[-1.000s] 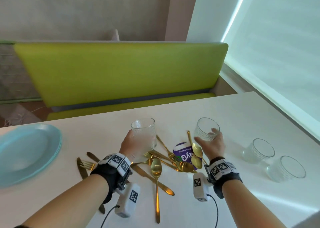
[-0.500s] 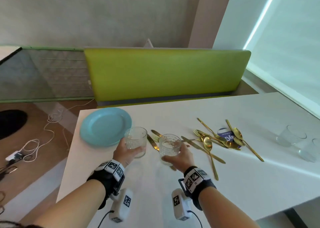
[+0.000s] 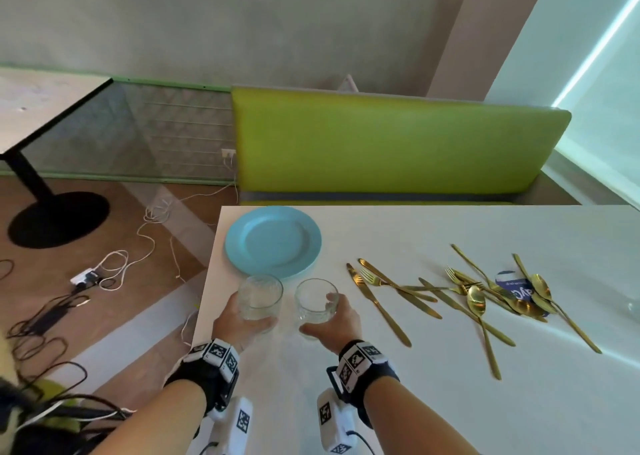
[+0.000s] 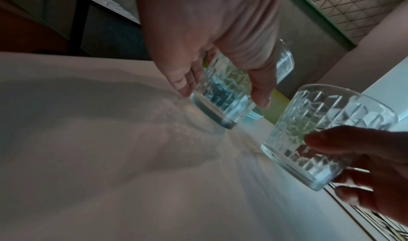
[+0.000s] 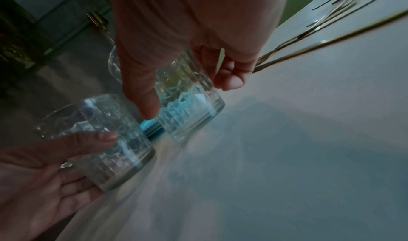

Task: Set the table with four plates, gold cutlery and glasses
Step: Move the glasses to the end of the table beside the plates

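Observation:
My left hand (image 3: 247, 317) grips a clear cut-pattern glass (image 3: 259, 298) (image 4: 225, 94), thumb on one side and fingers on the other. Beside it, my right hand (image 3: 334, 316) grips a second such glass (image 3: 317, 300) (image 5: 187, 94). Both glasses are held upright and close together, low over the white table (image 3: 381, 402), just in front of a light blue plate (image 3: 273, 241) near the table's left end. I cannot tell whether their bases touch the table. To the right lies a loose pile of gold cutlery (image 3: 450, 295): knives, forks and spoons.
The table's left edge (image 3: 206, 281) runs close to my left hand. Another glass (image 3: 635, 307) shows at the far right edge. A blue-and-white sticker (image 3: 509, 285) lies under the spoons. A green bench (image 3: 398, 143) stands behind; cables (image 3: 52, 316) cover the floor.
Both hands have carried their glasses leftward, away from the cutlery pile, and now hold them side by side just in front of the blue plate.

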